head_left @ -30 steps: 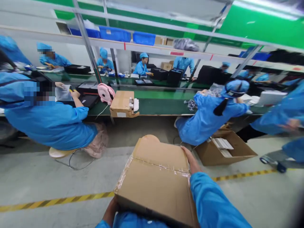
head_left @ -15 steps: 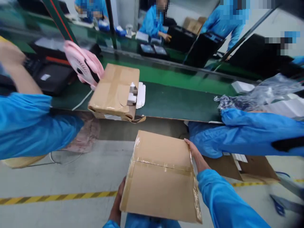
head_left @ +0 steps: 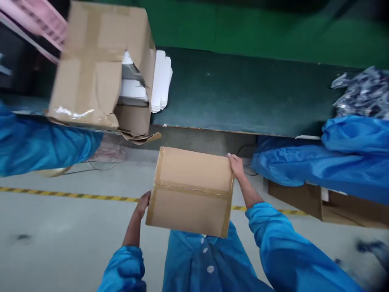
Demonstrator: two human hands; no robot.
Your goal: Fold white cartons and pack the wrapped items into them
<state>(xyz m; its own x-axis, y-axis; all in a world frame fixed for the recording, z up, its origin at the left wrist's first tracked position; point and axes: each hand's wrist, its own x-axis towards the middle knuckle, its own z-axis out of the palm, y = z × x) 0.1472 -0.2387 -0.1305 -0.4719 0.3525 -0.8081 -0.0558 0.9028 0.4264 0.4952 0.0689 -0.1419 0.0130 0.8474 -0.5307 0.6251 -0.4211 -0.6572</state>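
Note:
I carry a taped brown cardboard box in front of my chest, just short of the dark green conveyor table. My left hand grips its near left corner. My right hand holds its far right corner, fingers curled over the edge. An opened, torn cardboard box lies on the table ahead to the left, with white flat packs sticking out of its side.
A co-worker's blue sleeve is at the left, another blue-clad person at the right over an open carton on the floor. A pink fan stands at the table's top left. A yellow-black floor stripe crosses below.
I have stepped closer to the table with the box in both hands. The view has tipped down, and the torn box and table edge now loom much nearer.

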